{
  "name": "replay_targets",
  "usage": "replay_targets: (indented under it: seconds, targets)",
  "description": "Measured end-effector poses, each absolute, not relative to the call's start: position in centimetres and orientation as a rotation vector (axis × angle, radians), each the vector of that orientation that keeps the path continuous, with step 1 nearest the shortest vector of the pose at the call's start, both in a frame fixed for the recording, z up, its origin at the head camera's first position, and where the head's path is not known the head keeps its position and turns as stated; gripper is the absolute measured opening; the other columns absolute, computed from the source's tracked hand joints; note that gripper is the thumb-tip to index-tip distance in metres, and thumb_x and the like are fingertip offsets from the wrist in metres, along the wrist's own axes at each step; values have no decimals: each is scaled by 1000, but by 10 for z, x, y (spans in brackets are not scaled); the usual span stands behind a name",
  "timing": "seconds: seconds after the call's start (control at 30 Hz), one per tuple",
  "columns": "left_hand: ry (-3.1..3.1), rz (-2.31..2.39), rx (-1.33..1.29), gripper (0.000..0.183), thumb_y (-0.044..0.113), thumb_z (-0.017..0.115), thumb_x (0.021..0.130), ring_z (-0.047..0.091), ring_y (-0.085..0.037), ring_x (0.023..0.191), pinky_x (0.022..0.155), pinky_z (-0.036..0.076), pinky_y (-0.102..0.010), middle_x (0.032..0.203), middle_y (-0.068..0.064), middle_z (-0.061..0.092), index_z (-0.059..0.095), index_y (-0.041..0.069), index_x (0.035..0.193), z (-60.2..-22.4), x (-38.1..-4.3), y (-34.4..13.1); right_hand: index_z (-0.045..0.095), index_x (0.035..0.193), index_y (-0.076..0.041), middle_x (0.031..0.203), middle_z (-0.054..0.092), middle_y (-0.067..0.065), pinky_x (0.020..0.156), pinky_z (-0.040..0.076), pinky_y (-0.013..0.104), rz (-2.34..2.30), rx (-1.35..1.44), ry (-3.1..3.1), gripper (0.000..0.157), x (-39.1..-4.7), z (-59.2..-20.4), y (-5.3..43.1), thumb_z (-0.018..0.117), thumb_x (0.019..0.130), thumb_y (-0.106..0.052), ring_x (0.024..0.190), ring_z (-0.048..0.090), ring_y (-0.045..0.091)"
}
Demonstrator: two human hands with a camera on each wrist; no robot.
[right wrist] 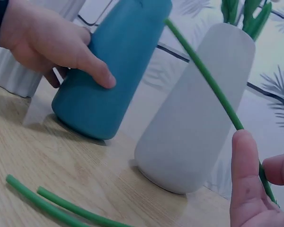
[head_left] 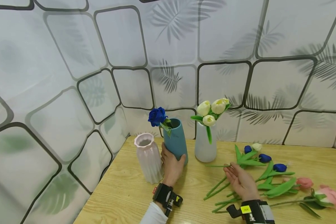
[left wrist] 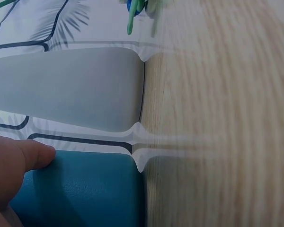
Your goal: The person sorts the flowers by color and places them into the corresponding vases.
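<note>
1. Two hands are at work: the left hand [head_left: 172, 166] grips the teal vase [head_left: 175, 140], thumb on one side and fingers round the other; the right hand [head_left: 242, 182] pinches a slim green stem [right wrist: 209, 79] between thumb and fingers.
2. Above the left grip, the teal vase is smooth, matte and tapered, with a ruffled blue rose [head_left: 157, 116] leaning out of its mouth.
3. Just left of that grip is a glossy, pale pink vase [head_left: 149, 161], fluted with a scalloped rim.
4. Between the two grips, farther back, a smooth grey-white vase [head_left: 205, 146] bears rounded cream tulips [head_left: 218, 106].
5. Right of the right grip, blue tulips [head_left: 280, 168] and a layered pink rose [head_left: 329, 196] lie on the wood-grain table [head_left: 114, 193].
6. The left fingertips are partly hidden behind the teal vase; which bloom tops the pinched stem, I cannot tell.
7. In the left wrist view, the teal vase is cut off.
</note>
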State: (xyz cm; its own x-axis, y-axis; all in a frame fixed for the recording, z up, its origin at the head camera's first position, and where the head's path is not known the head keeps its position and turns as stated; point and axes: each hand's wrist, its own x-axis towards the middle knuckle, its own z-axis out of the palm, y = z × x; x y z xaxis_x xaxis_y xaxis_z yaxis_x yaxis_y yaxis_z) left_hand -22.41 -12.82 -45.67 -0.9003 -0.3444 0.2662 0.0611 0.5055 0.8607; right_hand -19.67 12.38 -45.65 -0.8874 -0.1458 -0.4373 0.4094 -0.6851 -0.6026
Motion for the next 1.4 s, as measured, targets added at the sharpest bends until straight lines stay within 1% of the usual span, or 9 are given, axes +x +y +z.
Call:
replay_targets:
  seconds: [0.13, 0.27, 0.37, 0.5, 0.8, 1.03, 1.1, 1.3, 1.4]
  targets:
    - [-2344, -1356, 239, 99, 25, 73, 89, 30, -53, 136, 105, 32, -65, 151, -35, 24, 7, -3, 156, -457, -224, -128, 54, 110, -15, 91, 61, -1, 82, 53, 15, -2603, 496, 1135, 11, -195, -453, 116, 44, 106, -20, 83, 66, 5]
    - [-2346, -1346, 243, 99, 26, 74, 89, 32, -53, 135, 105, 32, -65, 150, -35, 26, 7, -3, 156, -457, -225, -128, 61, 100, -15, 87, 64, -2, 77, 54, 15, -2620, 442, 1196, 17, -192, -449, 112, 46, 106, -21, 80, 68, 5]
    - [-2349, -1350, 241, 99, 26, 73, 90, 31, -53, 136, 106, 32, -64, 151, -35, 25, 7, -2, 157, -457, -225, -128, 56, 111, -13, 88, 66, -4, 78, 54, 16, -2582, 396, 1335, 15, -192, -447, 109, 45, 107, -22, 81, 69, 4]
    - [-2352, -1347, 245, 99, 26, 73, 90, 31, -53, 136, 106, 31, -64, 151, -35, 25, 7, -3, 157, -457, -225, -128, 43, 125, -11, 90, 69, -7, 77, 56, 19, -2525, 382, 1568, 20, -189, -440, 104, 45, 107, -21, 82, 69, 4]
    - [-2354, -1345, 251, 98, 26, 73, 90, 31, -52, 136, 105, 32, -65, 151, -34, 25, 6, -1, 157, -458, -225, -128, 46, 127, -7, 87, 73, -12, 70, 59, 27, -2525, 304, 2056, 29, -181, -425, 86, 55, 103, -22, 74, 73, 9]
    - [-2358, -1369, 246, 99, 26, 72, 90, 29, -52, 138, 108, 29, -64, 152, -34, 23, 4, -1, 157, -458, -224, -129, 56, 114, -1, 86, 75, -3, 58, 58, 29, -2613, 9, 2447, 17, -176, -426, 69, 59, 101, -12, 64, 72, 14]
    - [-2362, -1373, 244, 99, 26, 72, 90, 28, -52, 138, 108, 29, -64, 153, -34, 22, 4, -1, 157, -457, -224, -129, 57, 113, -1, 86, 75, -1, 58, 58, 27, -2621, -93, 2520, 15, -174, -426, 64, 59, 100, -10, 63, 71, 14]
    - [-2363, -1374, 240, 99, 25, 72, 90, 28, -52, 138, 109, 29, -64, 153, -34, 22, 4, -1, 157, -457, -224, -129, 57, 112, 4, 92, 73, 17, 59, 56, 22, -2560, -336, 2706, 15, -168, -423, 53, 58, 99, -4, 63, 71, 13]
    - [-2365, -1380, 239, 99, 26, 72, 91, 28, -52, 138, 108, 29, -64, 153, -35, 21, 4, -1, 157, -457, -224, -129, 58, 111, 5, 93, 73, 18, 60, 56, 21, -2515, -419, 2776, 14, -166, -425, 49, 59, 98, -1, 64, 70, 13]
